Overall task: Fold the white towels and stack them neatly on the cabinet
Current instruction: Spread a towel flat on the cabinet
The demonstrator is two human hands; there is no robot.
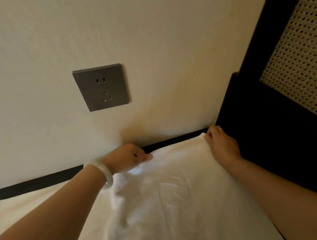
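A white towel (171, 196) lies spread over the dark cabinet top (175, 139), its far edge close to the wall. My left hand (126, 158), with a pale bangle on the wrist, pinches the towel's far left corner. My right hand (222, 144) grips the far right corner beside the dark frame. Another white towel layer (36, 209) shows flat underneath on the left, reaching toward the cabinet's left end. The near part of the towel runs out of the bottom of the view.
A cream wall rises straight behind the cabinet, with a dark grey power socket (101, 87) above my left hand. To the right stands a black frame (254, 109) with a woven cane panel (302, 46), close against my right arm.
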